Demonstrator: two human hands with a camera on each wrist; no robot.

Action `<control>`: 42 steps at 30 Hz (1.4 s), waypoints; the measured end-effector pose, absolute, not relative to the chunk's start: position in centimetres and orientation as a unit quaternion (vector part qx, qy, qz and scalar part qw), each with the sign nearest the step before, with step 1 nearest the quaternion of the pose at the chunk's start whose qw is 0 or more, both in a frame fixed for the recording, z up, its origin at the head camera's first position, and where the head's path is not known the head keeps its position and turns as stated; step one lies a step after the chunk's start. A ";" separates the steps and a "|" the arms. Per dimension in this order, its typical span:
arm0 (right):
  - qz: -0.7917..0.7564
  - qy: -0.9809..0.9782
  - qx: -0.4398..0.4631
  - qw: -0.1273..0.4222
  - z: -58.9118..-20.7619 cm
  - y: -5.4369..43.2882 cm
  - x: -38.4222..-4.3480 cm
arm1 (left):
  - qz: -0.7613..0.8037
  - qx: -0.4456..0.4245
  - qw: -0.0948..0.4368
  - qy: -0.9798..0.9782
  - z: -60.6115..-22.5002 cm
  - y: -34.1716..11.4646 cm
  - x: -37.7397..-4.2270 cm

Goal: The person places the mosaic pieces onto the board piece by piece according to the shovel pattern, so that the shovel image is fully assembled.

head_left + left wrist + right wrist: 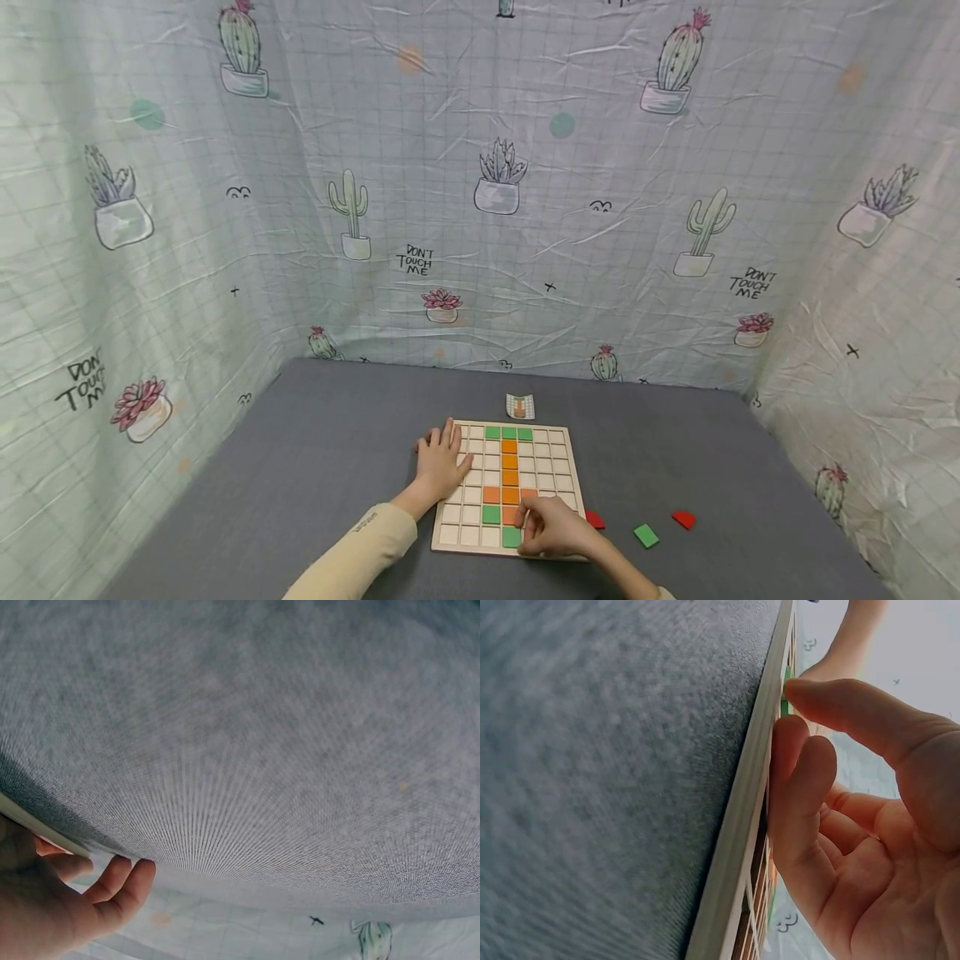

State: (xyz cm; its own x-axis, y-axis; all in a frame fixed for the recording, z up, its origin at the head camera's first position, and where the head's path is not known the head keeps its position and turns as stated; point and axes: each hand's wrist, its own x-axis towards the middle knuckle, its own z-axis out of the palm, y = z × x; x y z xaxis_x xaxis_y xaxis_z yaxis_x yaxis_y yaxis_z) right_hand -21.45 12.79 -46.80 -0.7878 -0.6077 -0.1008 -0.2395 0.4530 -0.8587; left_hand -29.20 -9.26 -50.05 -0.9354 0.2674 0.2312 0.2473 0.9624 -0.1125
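Note:
A wooden grid board (pixel 459 535) lies on the table with square tiles in some cells. Green tiles (pixel 509 433) line part of its far row, and an orange column (pixel 509 477) runs toward the near side. My left hand (pixel 441 463) rests on the board's left edge, fingers spread. Over the near right part is my right hand (pixel 555 527), thumb and forefinger together at a green tile (pixel 512 537) in the nearest row. In the right wrist view, green (pixel 784 707) shows between those fingertips. The palm hides several cells.
Right of the board lie a loose green tile (pixel 646 536), a red rounded piece (pixel 684 520) and another red piece (pixel 594 520) near the board's edge. A small pattern card (pixel 520 407) lies beyond the board. Printed curtains (pixel 480 292) enclose the grey table (pixel 315 450).

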 end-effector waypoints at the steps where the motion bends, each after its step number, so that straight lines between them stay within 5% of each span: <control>1: -0.456 0.828 -0.256 0.202 -46.8 12.8 -21.5 | 0.040 -0.132 0.124 -0.983 -50.0 -9.3 -29.2; 21: -0.469 0.822 -0.265 0.183 -47.2 13.5 -21.7 | 0.033 -0.134 0.113 -0.984 -50.1 -9.2 -29.5; 42: -0.469 0.839 -0.234 0.146 -46.7 19.9 -21.0 | 0.053 -0.127 0.117 -0.984 -50.5 -9.3 -29.4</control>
State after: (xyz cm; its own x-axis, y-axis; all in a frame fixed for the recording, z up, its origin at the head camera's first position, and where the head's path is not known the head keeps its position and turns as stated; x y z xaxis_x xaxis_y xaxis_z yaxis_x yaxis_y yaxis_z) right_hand -21.04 19.87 -46.65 -0.8474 -0.5304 -0.0259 -0.2557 0.4503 -0.8555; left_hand -29.43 -9.31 -50.50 -0.9404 0.2624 0.2163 0.2374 0.9620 -0.1348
